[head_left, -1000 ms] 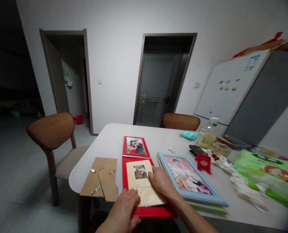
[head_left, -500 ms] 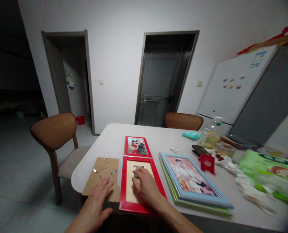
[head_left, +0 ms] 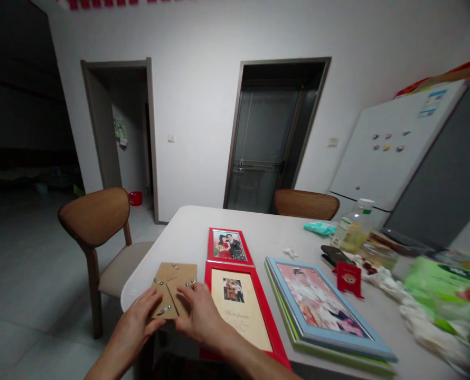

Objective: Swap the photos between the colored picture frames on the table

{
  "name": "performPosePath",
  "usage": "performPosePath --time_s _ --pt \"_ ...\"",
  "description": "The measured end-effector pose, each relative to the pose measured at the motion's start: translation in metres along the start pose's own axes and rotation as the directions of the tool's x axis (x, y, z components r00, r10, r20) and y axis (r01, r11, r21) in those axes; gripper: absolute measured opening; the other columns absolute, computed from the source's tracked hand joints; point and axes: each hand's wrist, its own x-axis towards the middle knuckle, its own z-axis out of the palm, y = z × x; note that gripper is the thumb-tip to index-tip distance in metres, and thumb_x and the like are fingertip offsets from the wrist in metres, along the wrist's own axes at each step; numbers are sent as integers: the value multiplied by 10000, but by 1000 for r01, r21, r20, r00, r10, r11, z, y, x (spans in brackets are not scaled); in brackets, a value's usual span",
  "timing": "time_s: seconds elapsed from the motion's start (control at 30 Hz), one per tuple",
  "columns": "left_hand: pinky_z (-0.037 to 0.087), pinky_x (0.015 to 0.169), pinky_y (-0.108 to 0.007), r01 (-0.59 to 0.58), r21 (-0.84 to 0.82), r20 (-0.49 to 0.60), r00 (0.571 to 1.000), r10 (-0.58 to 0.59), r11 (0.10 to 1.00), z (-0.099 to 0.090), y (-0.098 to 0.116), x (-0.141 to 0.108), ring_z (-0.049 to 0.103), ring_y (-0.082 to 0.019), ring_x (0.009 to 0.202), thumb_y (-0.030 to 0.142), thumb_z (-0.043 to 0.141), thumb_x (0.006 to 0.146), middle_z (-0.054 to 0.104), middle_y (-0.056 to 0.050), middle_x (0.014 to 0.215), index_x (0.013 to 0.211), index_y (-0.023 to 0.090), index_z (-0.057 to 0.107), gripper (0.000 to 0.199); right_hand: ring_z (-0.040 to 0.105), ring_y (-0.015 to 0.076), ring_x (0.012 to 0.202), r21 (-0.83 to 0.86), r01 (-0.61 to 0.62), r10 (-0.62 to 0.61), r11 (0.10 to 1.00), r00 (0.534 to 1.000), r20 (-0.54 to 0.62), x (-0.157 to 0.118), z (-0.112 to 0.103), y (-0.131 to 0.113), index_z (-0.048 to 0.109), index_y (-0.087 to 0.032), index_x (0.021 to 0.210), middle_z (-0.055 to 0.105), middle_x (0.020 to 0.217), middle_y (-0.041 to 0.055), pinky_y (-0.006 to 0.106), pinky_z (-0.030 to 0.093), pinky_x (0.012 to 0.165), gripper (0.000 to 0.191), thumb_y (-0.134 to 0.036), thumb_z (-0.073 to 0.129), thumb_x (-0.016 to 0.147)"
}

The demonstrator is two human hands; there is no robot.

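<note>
On my feed, the board [head_left: 172,282] is just left of the red frame [head_left: 262,301], clips [head_left: 165,310] up. I have the left hand [head_left: 138,319] closed on the board's left side, the right hand [head_left: 203,316] on its right, thumbs at the near edge. Small frame [head_left: 229,246]: just beyond the red frame. Blue frame [head_left: 340,339]: right of it, apart.

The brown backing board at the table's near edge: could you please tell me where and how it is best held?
I'd hold the backing board by its two side edges near the close end, coming from the person's side. It is a thin, flat panel, and the metal clips sit on its upper face. The left hand and right hand are there.
</note>
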Motion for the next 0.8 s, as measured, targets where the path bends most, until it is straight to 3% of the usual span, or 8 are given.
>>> performPosePath --time_s 0.17,0.23,0.33,0.43,0.6,0.8 --pt "390 912 -380 -80 -134 6 997 81 988 -2 45 -1 486 -241 1063 248 625 624 556 -58 1135 986 246 591 363 451 211 940 92 48 -40 995 995 -91 -35 -39 9 565 -214 1003 496 996 72 322 368 827 439 -212 573 564" --pt "372 926 -395 -114 -185 34 992 122 976 9 69 -1 458 -244 1090 206 620 627 529 -84 1165 1004 216 582 379 448 210 970 90 6 3 996 995 -95 -54 -55 22 560 -210 1007 495 1022 76 331 358 859 447 -175 550 562" --pt "357 935 -402 -147 -220 159 970 184 964 30 102 2 438 -258 1106 183 633 615 511 -135 1174 1011 158 576 401 440 211 1010 64 -101 106 993 991 -85 -79 -75 47 559 -210 1010 490 1060 78 343 330 904 458 -161 528 556" --pt "341 946 -390 -149 -233 251 946 207 961 47 123 6 421 -260 1121 174 630 614 496 -144 1189 1006 143 575 397 450 211 1006 45 -149 153 988 985 -86 -95 -84 68 563 -199 1007 505 1054 84 344 326 908 445 -170 518 566" --pt "337 940 -385 -73 -168 341 932 127 983 58 128 8 433 -258 1110 169 617 611 499 -119 1192 985 168 581 376 448 220 1001 1 -137 136 991 984 -117 -98 -76 86 590 -199 962 513 1052 79 345 336 894 399 -186 520 569" --pt "305 955 -403 -105 -181 308 938 157 978 56 121 3 457 -240 1085 201 581 660 545 -101 1139 948 195 589 288 456 210 957 -107 -127 110 986 982 -156 -87 -59 94 600 -191 939 528 1005 76 314 346 853 380 -166 505 572"
